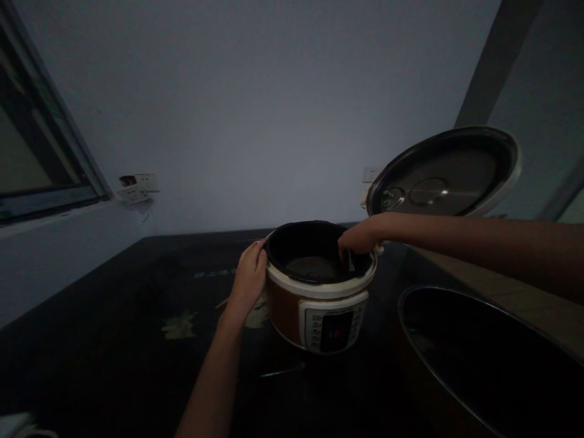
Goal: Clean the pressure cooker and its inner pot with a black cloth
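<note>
A brown and white electric cooker (285, 304) stands on the dark tabletop, its control panel facing me. Its round lid (456, 173) is swung up on the right side. The inner pot (296, 237) is black, with a greyish bottom. My left hand (250, 274) grips the cooker's left rim, fingers pressed over the edge. From the right, my right hand (358, 240) reaches over the rim into the pot, fingers bent down and closed near the inner wall. A small shiny bit shows under those fingers; what it is I cannot make out in the dim light.
A large dark pot (460, 365) stands at the front right, close to the cooker. Leaf-shaped pale marks (179, 326) show on the tabletop (137, 377). Wall sockets (146, 182) sit on the back wall, and a window (36, 121) is at the left.
</note>
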A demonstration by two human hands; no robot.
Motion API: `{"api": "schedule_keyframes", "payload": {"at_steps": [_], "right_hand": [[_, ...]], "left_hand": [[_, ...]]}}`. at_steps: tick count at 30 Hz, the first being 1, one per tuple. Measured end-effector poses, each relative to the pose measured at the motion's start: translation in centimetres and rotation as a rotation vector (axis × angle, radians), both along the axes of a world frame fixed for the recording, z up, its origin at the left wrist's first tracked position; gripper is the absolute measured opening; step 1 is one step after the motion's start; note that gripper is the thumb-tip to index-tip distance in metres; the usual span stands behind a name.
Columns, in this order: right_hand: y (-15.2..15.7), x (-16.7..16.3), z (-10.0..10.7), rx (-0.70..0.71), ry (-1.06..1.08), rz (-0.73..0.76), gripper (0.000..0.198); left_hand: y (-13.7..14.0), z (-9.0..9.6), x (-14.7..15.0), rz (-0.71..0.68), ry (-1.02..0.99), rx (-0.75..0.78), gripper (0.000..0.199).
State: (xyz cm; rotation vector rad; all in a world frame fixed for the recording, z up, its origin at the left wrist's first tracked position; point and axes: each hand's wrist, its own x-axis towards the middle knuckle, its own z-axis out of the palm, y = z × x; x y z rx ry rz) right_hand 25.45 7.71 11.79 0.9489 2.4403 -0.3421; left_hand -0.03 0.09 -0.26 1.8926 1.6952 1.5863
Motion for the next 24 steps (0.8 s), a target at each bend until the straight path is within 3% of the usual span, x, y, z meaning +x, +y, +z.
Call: {"api": "schedule_keyframes", "payload": {"at_steps": [6, 15, 19, 24], "right_hand": [[3.9, -0.2, -1.3, 0.523, -0.052, 0.295, 0.029], [5.8, -7.4, -1.5, 0.576, 0.038, 1.075, 0.031], [5.9, -8.2, -1.8, 0.742, 0.093, 1.484, 0.032], [6.4, -7.9, -2.3, 0.862, 0.144, 1.62, 0.028]], "left_hand": [[-0.1, 0.2, 0.2, 0.0, -0.019, 0.006, 0.046], [-0.3, 0.5, 0.3, -0.026, -0.007, 0.031, 0.041], [-0.4, 0.6, 0.4, -0.042, -0.002, 0.04, 0.042], [-0.3, 0.4, 0.4, -0.027, -0.006, 0.038, 0.041]]}}
